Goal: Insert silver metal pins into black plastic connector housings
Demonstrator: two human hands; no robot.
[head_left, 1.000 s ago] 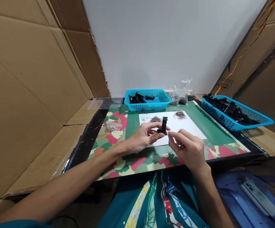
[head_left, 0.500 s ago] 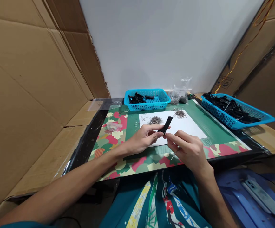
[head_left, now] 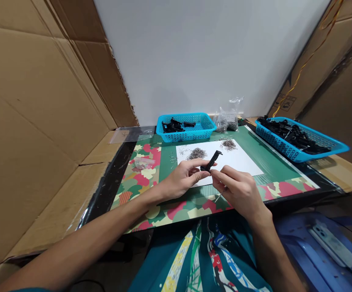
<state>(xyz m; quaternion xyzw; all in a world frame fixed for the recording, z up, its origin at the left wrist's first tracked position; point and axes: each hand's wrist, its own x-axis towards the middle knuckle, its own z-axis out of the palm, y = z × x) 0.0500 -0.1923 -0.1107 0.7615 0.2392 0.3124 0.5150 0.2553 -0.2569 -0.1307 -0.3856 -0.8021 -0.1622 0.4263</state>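
I have my right hand (head_left: pixel 239 187) curled round a thin metal rod (head_left: pixel 220 194), fingers at the black plastic part (head_left: pixel 214 159) my left hand (head_left: pixel 183 177) pinches above the bench (head_left: pixel 106 182), tilted probably for access; small metal pieces (head_left: pixel 197 154) lie heaped beyond.

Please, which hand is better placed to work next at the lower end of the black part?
Probably the right hand: its fingertips are at that end, and it holds a thin metal rod. The left hand holds the black part.
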